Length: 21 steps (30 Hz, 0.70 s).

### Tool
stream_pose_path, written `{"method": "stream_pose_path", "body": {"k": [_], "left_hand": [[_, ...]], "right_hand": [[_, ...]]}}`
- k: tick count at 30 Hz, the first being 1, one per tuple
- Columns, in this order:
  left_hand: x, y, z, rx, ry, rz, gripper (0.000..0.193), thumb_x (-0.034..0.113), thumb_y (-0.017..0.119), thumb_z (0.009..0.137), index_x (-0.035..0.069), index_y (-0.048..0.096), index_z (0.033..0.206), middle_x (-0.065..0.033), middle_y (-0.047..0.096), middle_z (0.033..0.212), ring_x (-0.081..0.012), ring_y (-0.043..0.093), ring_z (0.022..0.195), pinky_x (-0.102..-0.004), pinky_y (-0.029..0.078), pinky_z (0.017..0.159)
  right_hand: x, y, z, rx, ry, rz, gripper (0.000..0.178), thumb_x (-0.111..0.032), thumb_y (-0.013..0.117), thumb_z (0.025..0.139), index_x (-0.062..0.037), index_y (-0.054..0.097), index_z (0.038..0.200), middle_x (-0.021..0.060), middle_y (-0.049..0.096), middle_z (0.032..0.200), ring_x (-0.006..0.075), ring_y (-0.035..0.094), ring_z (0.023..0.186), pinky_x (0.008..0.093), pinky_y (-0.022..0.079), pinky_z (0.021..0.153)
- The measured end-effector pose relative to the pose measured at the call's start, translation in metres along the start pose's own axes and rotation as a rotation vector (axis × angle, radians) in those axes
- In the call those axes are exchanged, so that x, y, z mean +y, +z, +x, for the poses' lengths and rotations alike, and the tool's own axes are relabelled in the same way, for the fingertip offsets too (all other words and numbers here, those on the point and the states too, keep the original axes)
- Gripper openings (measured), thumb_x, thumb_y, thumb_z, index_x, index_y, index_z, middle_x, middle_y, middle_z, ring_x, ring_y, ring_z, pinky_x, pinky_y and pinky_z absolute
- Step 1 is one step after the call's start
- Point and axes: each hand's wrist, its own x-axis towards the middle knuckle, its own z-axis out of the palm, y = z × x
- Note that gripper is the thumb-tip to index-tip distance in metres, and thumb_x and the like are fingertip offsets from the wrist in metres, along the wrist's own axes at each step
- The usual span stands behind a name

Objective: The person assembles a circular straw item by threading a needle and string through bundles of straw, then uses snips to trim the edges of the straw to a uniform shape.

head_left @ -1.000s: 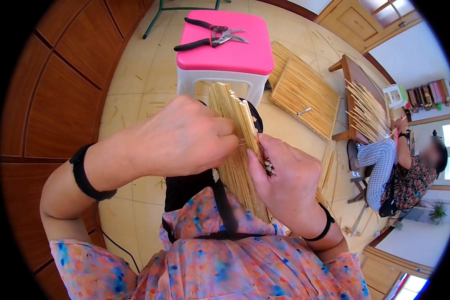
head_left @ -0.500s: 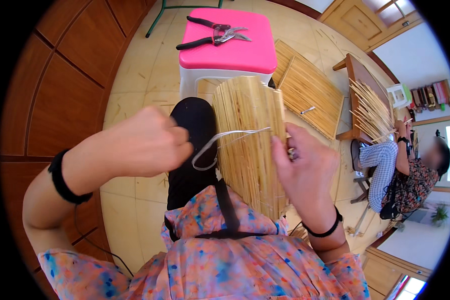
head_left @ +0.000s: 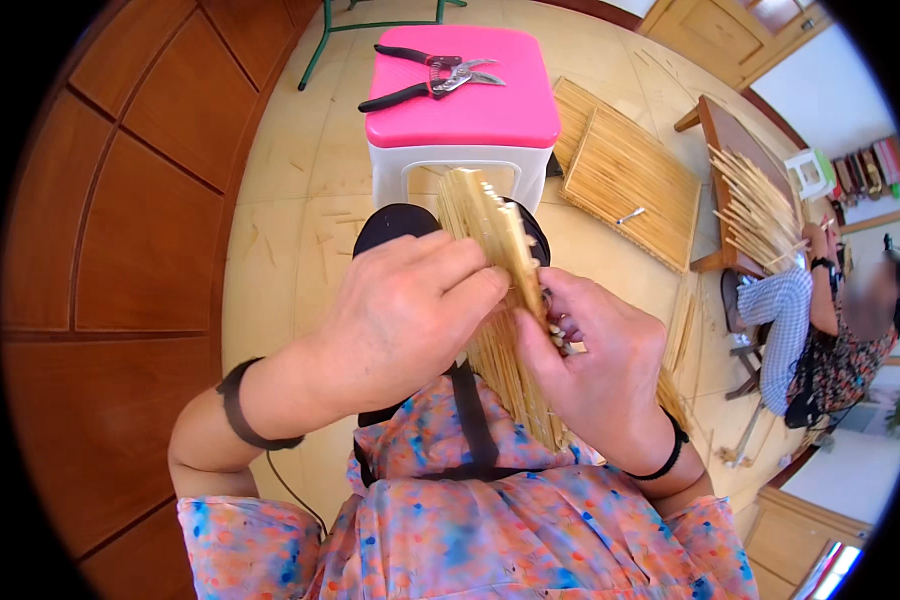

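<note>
A mat of straw-coloured reed stalks [head_left: 502, 352] lies across my lap, tilted so its far end and right edge turn up. My right hand [head_left: 602, 362] grips the mat's right edge, thumb on the near face and fingers behind. My left hand [head_left: 410, 312] is closed over the mat, its thumb and fingertips pinched by that same edge. Whatever the pinch holds is hidden, and the white string cannot be seen now. Beyond my knees, pruning shears [head_left: 438, 80] with black handles lie on a pink-topped white stool [head_left: 470, 122].
Flat reed panels [head_left: 635, 180] lie on the floor right of the stool, a small metal tool [head_left: 630, 215] on top. Further right a seated person [head_left: 830, 330] handles thin sticks [head_left: 755, 215] on a low wooden table [head_left: 735, 140]. Brown wooden panelling [head_left: 110, 220] stands at left.
My left hand has come right, from beside the mat to its right edge. The mat has been tilted up, showing less of its face. The white string's loop has gone out of sight.
</note>
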Motion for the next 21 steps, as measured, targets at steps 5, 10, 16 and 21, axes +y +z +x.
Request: {"method": "stream_pose_path", "body": {"k": [5,10,16,21], "left_hand": [[0.0,-0.009,0.0,0.021,-0.057,-0.015,0.021,-0.004,0.07,0.064,0.003,0.063,0.083,-0.0086,0.055,0.075,-0.0247,0.055,0.064,-0.0309,0.044,0.054],[0.004,-0.016,-0.011,-0.054,-0.265,-0.132,0.022,-0.006,0.069,0.066,0.002,0.066,0.086,-0.0081,0.054,0.074,-0.0238,0.054,0.064,-0.0314,0.044,0.055],[0.0,-0.02,-0.027,-0.095,-0.428,-0.188,0.024,-0.007,0.067,0.071,0.0,0.068,0.094,-0.0147,0.064,0.097,-0.0233,0.065,0.081,-0.028,0.051,0.067],[0.0,-0.024,-0.033,-0.088,-0.447,-0.156,0.026,-0.006,0.067,0.071,-0.001,0.068,0.096,-0.018,0.065,0.102,-0.0268,0.066,0.09,-0.03,0.051,0.075]], "right_hand": [[0.01,0.007,-0.005,0.012,-0.016,0.455,0.03,-0.003,0.068,0.073,-0.0025,0.062,0.102,0.0086,0.063,0.071,0.0175,0.063,0.055,0.0263,0.049,0.05],[0.031,0.033,-0.007,0.035,0.203,0.736,0.021,-0.001,0.064,0.077,-0.0007,0.065,0.097,0.0106,0.066,0.075,0.015,0.065,0.061,0.0244,0.051,0.054],[0.037,0.056,-0.002,-0.149,0.166,0.942,0.017,-0.002,0.067,0.074,-0.0019,0.066,0.091,0.0111,0.065,0.079,0.0224,0.066,0.066,0.0292,0.053,0.058],[0.038,0.063,-0.006,-0.085,0.042,1.002,0.015,-0.004,0.068,0.072,-0.0036,0.066,0.088,0.0107,0.063,0.079,0.0272,0.063,0.069,0.0322,0.05,0.061]]}}
